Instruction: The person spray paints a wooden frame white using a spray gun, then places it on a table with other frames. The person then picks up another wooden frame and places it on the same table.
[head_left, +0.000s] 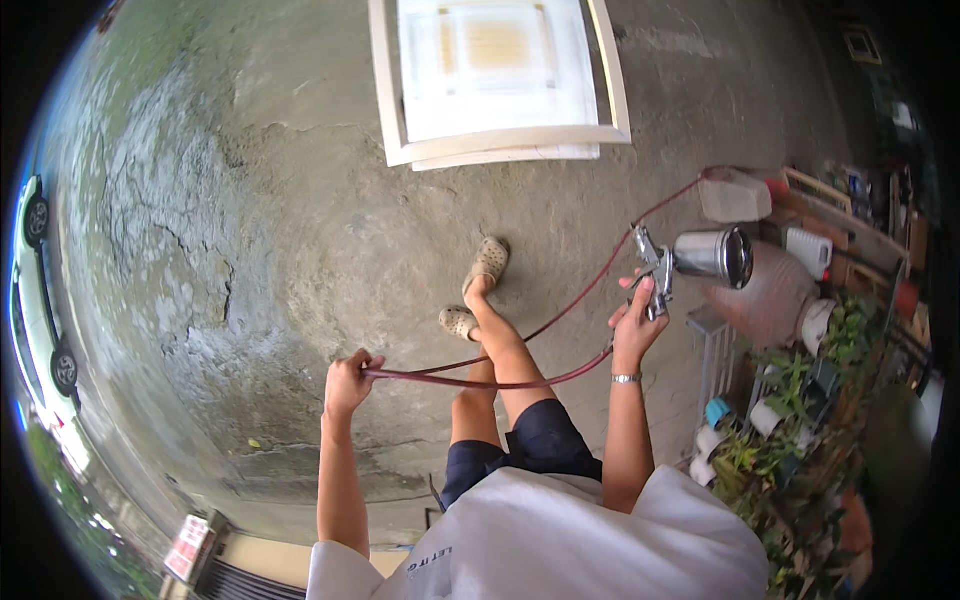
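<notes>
Standing on a cracked concrete floor (250, 200), facing a white frame (500, 150) lying flat on the floor well ahead of the feet.

Right hand (637, 322) wrapping closed around the grip of a spray gun (665, 270), holding it raised, metal cup (715, 256) lying sideways on top and pointing away from the white frame. Left hand (347, 382) clenching shut on a loop of dark red hose (480, 380), keeping the slack off the floor; hose running from the gun's base across to that fist, a second strand climbing past the gun toward a pale plastic can (735, 195) beyond it.

Step in hand, judging by the posture: managing hose slack and readying the gun, not yet spraying. Next move probably calling for turning the nozzle toward the white frame, closing in on it, and feeding out hose without snagging the sandalled feet (475, 290).

Potted plants (790, 440) crowding the side right of the gun.
</notes>
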